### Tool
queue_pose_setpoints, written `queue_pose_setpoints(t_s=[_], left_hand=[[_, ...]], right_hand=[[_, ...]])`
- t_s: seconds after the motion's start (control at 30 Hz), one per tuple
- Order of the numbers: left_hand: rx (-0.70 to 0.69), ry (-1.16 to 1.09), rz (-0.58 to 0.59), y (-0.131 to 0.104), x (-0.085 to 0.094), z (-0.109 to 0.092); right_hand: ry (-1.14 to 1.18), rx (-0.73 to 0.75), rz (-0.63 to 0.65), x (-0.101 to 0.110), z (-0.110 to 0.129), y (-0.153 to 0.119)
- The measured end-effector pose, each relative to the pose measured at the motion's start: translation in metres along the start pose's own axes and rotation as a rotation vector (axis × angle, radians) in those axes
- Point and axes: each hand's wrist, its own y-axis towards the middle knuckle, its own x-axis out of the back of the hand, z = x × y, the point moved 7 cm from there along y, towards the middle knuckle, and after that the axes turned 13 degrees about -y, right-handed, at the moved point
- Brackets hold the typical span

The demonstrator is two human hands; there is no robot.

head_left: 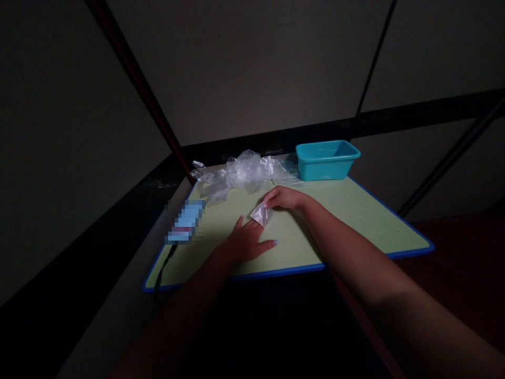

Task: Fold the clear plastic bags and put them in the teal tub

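Low over the pale green tabletop [371, 221], my right hand [282, 197] pinches the edge of a small clear plastic bag [261, 215]. My left hand [248, 241] lies palm down close to the table's front edge, thumb and little finger spread out. Its middle fingertips reach under or into the bag; which of the two I cannot tell. Behind both hands lies a loose heap of clear plastic bags [248, 171], some crumpled and some flat.
A turquoise plastic basket [325, 167] stands at the back right of the table. On the left edge lies a phone [185, 222], its screen blurred, with a dark cable [164, 266] running off the front. Walls rise behind and to the left.
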Motion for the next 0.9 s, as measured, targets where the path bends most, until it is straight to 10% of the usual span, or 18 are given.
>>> queue_pose_setpoints(t_s=[0.9], left_hand=[[-0.008,-0.04,-0.085,0.0023,0.0036,-0.001]], right_hand=[[-0.056,-0.076,0.042,0.002,-0.0029,-0.0056]])
